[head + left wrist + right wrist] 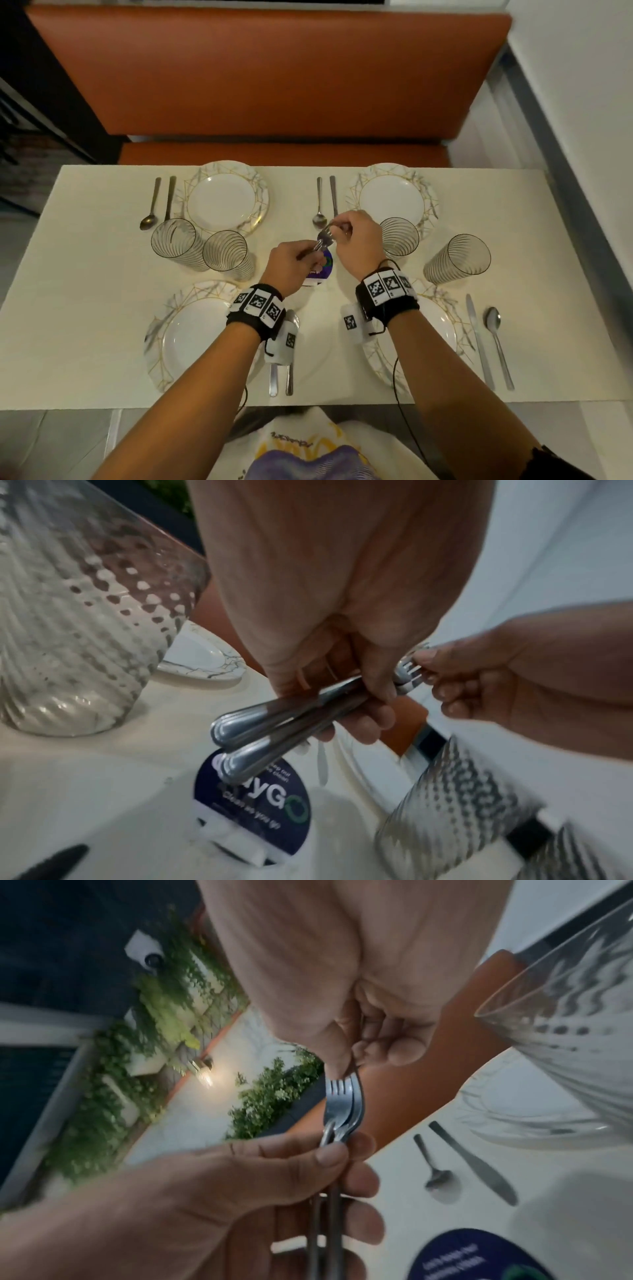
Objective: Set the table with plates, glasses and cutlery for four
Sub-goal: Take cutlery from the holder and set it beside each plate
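Head view: cream tabletop (102, 308) laid with four gold-veined plates: far left (227, 200), far right (392, 197), near left (185, 335), near right (442, 329), the last two partly hidden by forearms. Four ribbed glasses upright: two touching near the far left plate (173, 238) (226, 251), one beside the far right plate (399, 236), one further right (459, 257). Spoon and knife pairs beside the far left plate (150, 205), beside the far right plate (320, 205), right of the near right plate (493, 346); a fourth pair partly seen under the left wrist (281, 377). Left hand (294, 263) and right hand (356, 240) meeting above table centre on a bundle of forks (323, 238). Round dark blue label (323, 270) on the tabletop below the hands. Orange bench (267, 68) behind.

Left wrist view: left hand (342, 647) curled round the fork handles (274, 731), several stacked. Right hand's fingertips (428, 656) pinching the tines. Label (267, 804) directly beneath the handle ends, not touching. Glass (78, 620) at left; another (455, 813) at lower right, blurred.

Right wrist view: right hand (346, 993) pinching the tips of the fork heads (342, 1104) between thumb and fingers. Left hand (274, 1183) gripping the necks and handles. Exact fork count not determinable. Spoon (435, 1169) and knife (476, 1167) flat on the tabletop, a glass (565, 1042) beside them.
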The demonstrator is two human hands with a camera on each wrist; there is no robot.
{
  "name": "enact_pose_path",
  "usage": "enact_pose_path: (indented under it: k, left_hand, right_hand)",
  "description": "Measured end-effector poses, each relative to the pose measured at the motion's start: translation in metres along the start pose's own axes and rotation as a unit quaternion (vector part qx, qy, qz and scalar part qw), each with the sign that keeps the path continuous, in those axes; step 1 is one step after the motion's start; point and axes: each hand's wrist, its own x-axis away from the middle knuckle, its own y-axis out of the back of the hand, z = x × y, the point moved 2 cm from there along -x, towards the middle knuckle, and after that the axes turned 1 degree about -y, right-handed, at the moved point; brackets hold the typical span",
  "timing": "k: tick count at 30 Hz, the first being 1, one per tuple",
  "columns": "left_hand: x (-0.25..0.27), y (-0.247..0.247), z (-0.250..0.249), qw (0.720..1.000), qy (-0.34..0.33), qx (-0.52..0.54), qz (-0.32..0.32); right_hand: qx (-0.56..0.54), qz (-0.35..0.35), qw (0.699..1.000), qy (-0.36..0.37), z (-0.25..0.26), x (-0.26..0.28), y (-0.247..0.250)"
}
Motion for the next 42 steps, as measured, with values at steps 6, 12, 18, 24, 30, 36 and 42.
enact_pose_path:
  k: [6,12,18,24,30,36,42]
  left_hand:
    - [0.025,0.028,-0.028,0.983,-0.007,0.181,-0.009]
    - [0.056,0.073,-0.016,0.960,0.000,0.279,-0.017]
    - [0.100,0.131,0.040,0.950,0.014,0.306,-0.056]
    - [0.159,0.202,0.137,0.948,0.089,0.261,-0.161]
    - [0.180,0.242,0.231,0.944,0.206,0.120,-0.230]
    - [0.169,0.253,0.263,0.943,0.245,0.040,-0.220]
    - [0.159,0.250,0.273,0.945,0.252,-0.005,-0.209]
  right_hand:
    - [-0.161,0.093,0.978,-0.089,0.035,0.002,-0.010]
    - [-0.304,0.141,0.936,-0.105,0.078,0.026,-0.033]
    - [-0.282,0.124,0.948,-0.080,0.115,0.051,-0.084]
    - [-0.288,0.151,0.941,-0.098,0.140,0.097,-0.138]
    - [-0.266,0.170,0.941,-0.121,0.137,0.140,-0.183]
    - [-0.251,0.162,0.944,-0.139,0.128,0.165,-0.200]
    - [-0.239,0.141,0.950,-0.145,0.120,0.170,-0.199]
